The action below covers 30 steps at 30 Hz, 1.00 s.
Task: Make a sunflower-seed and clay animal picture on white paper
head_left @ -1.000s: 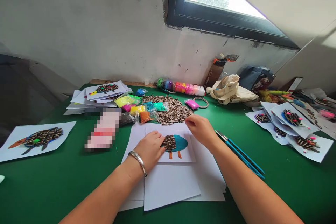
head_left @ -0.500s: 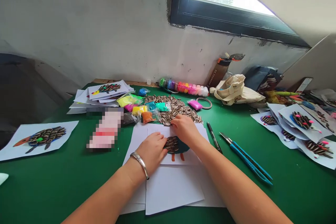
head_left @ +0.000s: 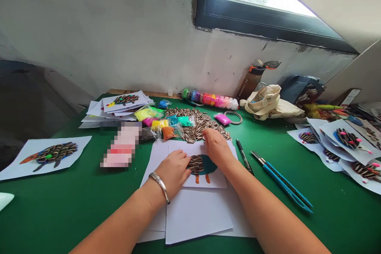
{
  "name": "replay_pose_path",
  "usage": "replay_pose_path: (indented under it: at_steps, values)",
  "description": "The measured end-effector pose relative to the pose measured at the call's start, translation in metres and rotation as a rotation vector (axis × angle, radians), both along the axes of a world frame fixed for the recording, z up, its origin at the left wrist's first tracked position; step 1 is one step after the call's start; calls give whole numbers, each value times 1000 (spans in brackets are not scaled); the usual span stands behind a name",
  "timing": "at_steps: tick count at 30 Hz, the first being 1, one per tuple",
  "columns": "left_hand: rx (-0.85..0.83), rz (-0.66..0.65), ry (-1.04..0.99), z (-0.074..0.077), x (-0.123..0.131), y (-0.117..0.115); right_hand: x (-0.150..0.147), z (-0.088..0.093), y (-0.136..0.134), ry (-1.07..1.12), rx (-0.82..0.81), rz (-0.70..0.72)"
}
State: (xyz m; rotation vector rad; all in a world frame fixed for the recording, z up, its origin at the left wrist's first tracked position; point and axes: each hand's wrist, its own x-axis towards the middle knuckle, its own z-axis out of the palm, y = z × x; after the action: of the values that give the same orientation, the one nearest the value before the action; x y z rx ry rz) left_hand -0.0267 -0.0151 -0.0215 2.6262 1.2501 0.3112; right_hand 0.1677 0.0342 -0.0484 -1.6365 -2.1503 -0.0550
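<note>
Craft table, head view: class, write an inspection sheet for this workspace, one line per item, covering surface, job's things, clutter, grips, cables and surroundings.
Surface: green tabletop, paper sheets stacked at centre.
Job's things: sunflower-seed picture on white card, seeds over a blue shape.
Clutter: loose sunflower seeds, coloured clay bags, blue craft knife, other seed pictures.
Grips: left hand flat against the seeds, bangle on wrist; right hand fingers on the card.
Cables: nothing seen.
Surroundings: window, cracked wall, tote bag.
</note>
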Motion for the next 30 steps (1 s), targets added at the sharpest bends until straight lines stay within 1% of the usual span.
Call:
replay_pose_path:
  at_steps: [4,10,16,21,30]
  values:
    - [-8,-1,6,1,0,0,0,-1,0,85,1,-22]
    - [4,11,-14,3,0,-1,2,-6,7,204,-24,23]
    - [-6,11,-2,4,1,-1,4,-8,12,277,-31,56]
    - [-43,3,6,8,2,0,5,-4,13,317,-37,44]
    - [-45,-5,23,10,2,-1,5,1,11,365,-39,62]
